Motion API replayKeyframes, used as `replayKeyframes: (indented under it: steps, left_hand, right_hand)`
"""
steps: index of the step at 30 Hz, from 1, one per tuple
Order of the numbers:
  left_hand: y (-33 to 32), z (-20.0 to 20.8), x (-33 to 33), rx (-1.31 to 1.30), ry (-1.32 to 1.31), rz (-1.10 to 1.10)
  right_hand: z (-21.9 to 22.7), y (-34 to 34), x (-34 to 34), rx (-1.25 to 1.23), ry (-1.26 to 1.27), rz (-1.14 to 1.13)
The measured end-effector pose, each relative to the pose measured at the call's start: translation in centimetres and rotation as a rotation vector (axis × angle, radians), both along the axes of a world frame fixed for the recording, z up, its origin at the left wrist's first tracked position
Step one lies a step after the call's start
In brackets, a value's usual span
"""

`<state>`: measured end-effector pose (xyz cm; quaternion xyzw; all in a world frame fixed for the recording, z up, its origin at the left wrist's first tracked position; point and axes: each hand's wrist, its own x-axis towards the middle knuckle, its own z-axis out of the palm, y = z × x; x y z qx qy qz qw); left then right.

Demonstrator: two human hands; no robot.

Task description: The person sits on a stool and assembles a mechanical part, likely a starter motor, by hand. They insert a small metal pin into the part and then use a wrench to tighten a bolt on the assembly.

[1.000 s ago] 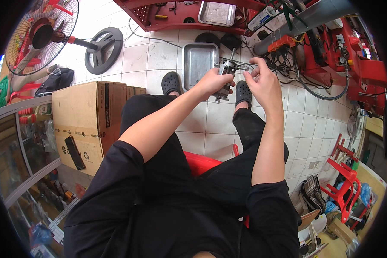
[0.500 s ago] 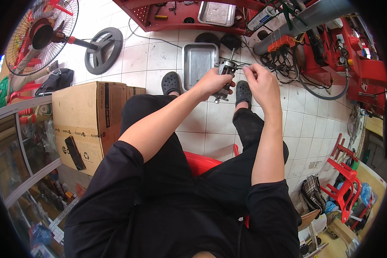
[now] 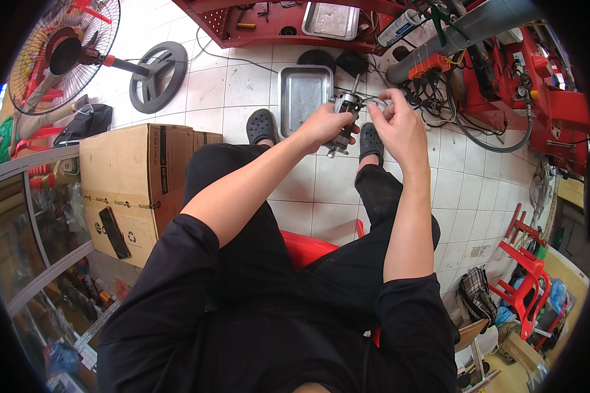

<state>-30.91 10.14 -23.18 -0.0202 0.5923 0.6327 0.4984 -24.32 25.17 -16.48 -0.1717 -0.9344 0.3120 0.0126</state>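
My left hand [image 3: 328,126] is wrapped around a black and silver metal machine part [image 3: 347,103], its thin shaft pointing away from me. I cannot tell its exact kind. Just right of it, my right hand [image 3: 401,128] is raised with thumb and fingers curled toward each other. Something small and pale shows at those fingertips, too small to name. Both hands are above the floor between my knees. Behind the part, a shallow metal tray [image 3: 283,98] lies on the tiles.
A cardboard box [image 3: 121,157] with a phone [image 3: 115,232] on it stands at my left, near a pedestal fan [image 3: 65,56]. Ahead is a red workbench [image 3: 216,26]. Cables and a red power strip [image 3: 429,65] lie at the right, beside red machinery [image 3: 564,108].
My right hand's fingers have lifted and spread slightly from a tighter pinch. The left hand and the machine part have barely moved.
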Motion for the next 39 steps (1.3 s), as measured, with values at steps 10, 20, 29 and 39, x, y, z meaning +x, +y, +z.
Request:
replayKeyframes:
  steps: [10,20,29,39]
  left_hand:
    - [0.0,0.0,0.1,-0.02,0.01,-0.017]
    - [0.1,0.0,0.1,-0.028,0.022,-0.036]
    - [0.1,0.0,0.0,-0.023,0.02,-0.035]
    - [0.2,0.2,0.0,-0.03,0.013,-0.042]
  right_hand:
    - [0.0,0.0,0.0,-0.001,-0.002,-0.009]
    - [-0.4,0.4,0.0,-0.006,-0.022,-0.003]
    - [-0.4,0.4,0.0,0.01,-0.051,-0.009]
    - [-0.7,0.7,0.1,0.015,-0.057,0.009]
